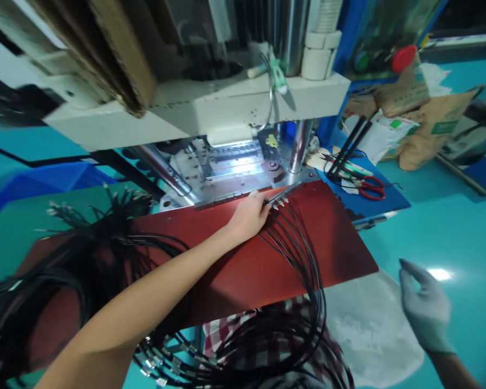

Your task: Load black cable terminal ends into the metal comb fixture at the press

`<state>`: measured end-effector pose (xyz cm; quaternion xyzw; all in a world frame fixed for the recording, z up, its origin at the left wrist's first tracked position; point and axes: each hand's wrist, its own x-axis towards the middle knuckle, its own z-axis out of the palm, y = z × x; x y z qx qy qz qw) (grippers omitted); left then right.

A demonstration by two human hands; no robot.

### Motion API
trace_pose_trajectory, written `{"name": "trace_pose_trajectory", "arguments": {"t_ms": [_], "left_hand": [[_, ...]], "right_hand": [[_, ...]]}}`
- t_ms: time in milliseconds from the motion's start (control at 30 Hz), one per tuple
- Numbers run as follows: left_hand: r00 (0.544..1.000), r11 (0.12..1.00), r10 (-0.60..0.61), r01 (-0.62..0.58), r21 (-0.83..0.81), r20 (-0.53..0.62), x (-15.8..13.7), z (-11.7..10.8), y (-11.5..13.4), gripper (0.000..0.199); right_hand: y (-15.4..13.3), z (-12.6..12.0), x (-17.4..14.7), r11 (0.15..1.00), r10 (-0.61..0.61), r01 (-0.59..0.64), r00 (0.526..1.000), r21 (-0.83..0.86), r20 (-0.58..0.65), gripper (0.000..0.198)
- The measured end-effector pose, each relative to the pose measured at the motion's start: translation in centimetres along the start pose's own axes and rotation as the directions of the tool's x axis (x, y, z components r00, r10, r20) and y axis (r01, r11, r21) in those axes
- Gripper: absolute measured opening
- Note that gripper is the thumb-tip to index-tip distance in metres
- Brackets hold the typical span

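Black cables are looping up from the person's lap across the red surface, their metal tips fanned side by side so they line up with the press. Low at the right, the gloved right hand is hovering half-open, holding nothing. Farther on, the bare left hand is pinching the cable ends against the press machine. Beyond, red scissors are lying on a blue tray.

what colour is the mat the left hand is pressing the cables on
Dark red mat, seen in the head view, under the left hand and black cables.
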<state>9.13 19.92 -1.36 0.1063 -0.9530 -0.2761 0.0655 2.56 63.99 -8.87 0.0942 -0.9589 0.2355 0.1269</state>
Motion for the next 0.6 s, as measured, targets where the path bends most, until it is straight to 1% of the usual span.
{"name": "trace_pose_trajectory", "arguments": {"t_ms": [33, 67, 100, 133, 167, 200, 233, 267, 300, 333, 367, 400, 433, 467, 500, 567, 600], "left_hand": [[0.999, 0.999, 0.021, -0.023, -0.046, -0.028, 0.3, -0.8, 0.0, 0.021], [0.997, 0.995, 0.045, -0.05, -0.082, -0.06, 0.6, -1.8, 0.0, 0.02], [0.994, 0.992, 0.066, -0.075, -0.102, -0.092, 1.0, -2.9, -0.1, 0.02], [0.989, 0.989, 0.082, -0.095, -0.112, -0.121, 1.3, -4.0, -0.1, 0.019], [0.985, 0.987, 0.093, -0.11, -0.114, -0.143, 1.7, -5.0, -0.3, 0.019], [0.982, 0.987, 0.102, -0.121, -0.11, -0.161, 2.0, -5.9, -0.6, 0.019], [0.977, 0.986, 0.116, -0.134, -0.095, -0.178, 2.2, -6.6, -1.1, 0.019], [0.971, 0.986, 0.134, -0.15, -0.071, -0.196, 2.3, -7.1, -1.7, 0.02], [0.965, 0.985, 0.154, -0.167, -0.045, -0.212, 2.3, -7.4, -2.5, 0.022], [0.961, 0.983, 0.171, -0.18, -0.022, -0.218, 2.2, -7.4, -3.4, 0.024], [0.958, 0.982, 0.182, -0.187, -0.003, -0.22, 2.1, -7.4, -4.3, 0.026], [0.958, 0.982, 0.188, -0.19, 0.009, -0.215, 2.1, -7.2, -5.4, 0.027], [0.959, 0.981, 0.191, -0.192, 0.018, -0.209, 2.2, -7.1, -6.4, 0.027], [0.959, 0.981, 0.193, -0.192, 0.024, -0.208, 2.6, -7.0, -7.4, 0.027], [0.958, 0.981, 0.192, -0.191, 0.027, -0.214, 3.2, -7.0, -8.3, 0.027], [0.957, 0.984, 0.175, -0.176, 0.019, -0.233, 5.5, -7.3, -10.1, 0.027], [0.959, 0.987, 0.155, -0.158, 0.006, -0.236, 7.0, -7.5, -10.9, 0.027]], "right_hand": [[-3.5, -1.0, 1.7, 0.996, -0.007, 0.014, 0.997, 0.089, -0.075, 0.043], [-7.2, -1.6, 3.0, 0.972, -0.055, 0.071, 0.996, 0.223, -0.075, 0.041], [-10.7, -1.8, 4.0, 0.916, -0.094, 0.068, 0.995, 0.395, 0.046, 0.042], [-14.1, -1.7, 4.6, 0.814, -0.175, 0.02, 0.961, 0.581, 0.212, 0.05], [-17.0, -1.1, 4.9, 0.648, -0.263, -0.165, 0.868, 0.743, 0.422, 0.063], [-19.4, -0.3, 4.9, 0.545, -0.351, -0.428, 0.665, 0.722, 0.659, 0.079], [-21.2, 0.7, 4.8, 0.504, -0.438, -0.632, 0.4, 0.589, 0.805, 0.096], [-22.6, 1.7, 4.4, 0.513, -0.484, -0.705, 0.235, 0.49, 0.843, 0.1], [-23.6, 2.6, 4.0, 0.539, -0.526, -0.739, 0.079, 0.404, 0.847, 0.094], [-24.2, 3.4, 3.6, 0.558, -0.56, -0.762, -0.054, 0.329, 0.827, 0.083], [-24.7, 4.0, 3.1, 0.558, -0.589, -0.782, -0.137, 0.279, 0.796, 0.072], [-25.1, 4.6, 2.7, 0.544, -0.617, -0.805, -0.192, 0.237, 0.763, 0.061], [-25.6, 5.0, 2.5, 0.519, -0.636, -0.829, -0.212, 0.207, 0.742, 0.052], [-26.2, 5.4, 2.5, 0.483, -0.651, -0.855, -0.207, 0.189, 0.73, 0.044], [-27.0, 5.8, 2.7, 0.445, -0.662, -0.876, -0.182, 0.186, 0.727, 0.038], [-29.1, 6.7, 3.9, 0.371, -0.685, -0.908, -0.127, 0.194, 0.718, 0.029], [-30.2, 7.3, 4.9, 0.349, -0.697, -0.915, -0.111, 0.2, 0.708, 0.027]]}}
